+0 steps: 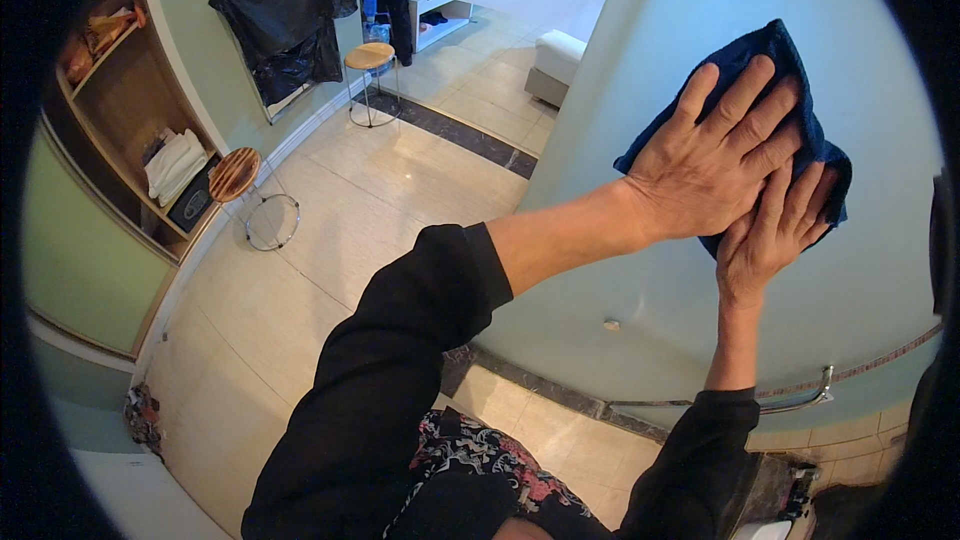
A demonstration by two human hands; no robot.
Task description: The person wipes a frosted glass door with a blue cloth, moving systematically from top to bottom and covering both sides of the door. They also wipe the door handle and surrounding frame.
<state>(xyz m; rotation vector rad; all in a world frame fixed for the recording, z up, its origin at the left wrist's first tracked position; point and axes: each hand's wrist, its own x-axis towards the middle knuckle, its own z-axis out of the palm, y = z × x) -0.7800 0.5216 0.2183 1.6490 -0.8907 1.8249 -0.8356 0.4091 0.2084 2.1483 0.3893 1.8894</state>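
Note:
A dark blue cloth (779, 45) lies pressed against the pale green-blue wall (610, 250) at the upper right, its corners poking out past my fingers. My left hand (715, 155) is flat on the cloth, fingers stretched and a little apart. Just below and to the right, my right hand (765, 245) rests on the cloth's lower part with its fingers extended. The left hand overlaps part of the right, so some of the right fingers are hidden. Both palms face the wall.
A metal rail (800, 403) runs low along the wall, below a small round knob (612, 324). Two wood-topped stools (236, 175) (370, 57) stand left on the tiled floor (290, 310). Shelving (130, 100) holds folded white cloth (176, 165). Black plastic sheeting (290, 15) hangs beyond.

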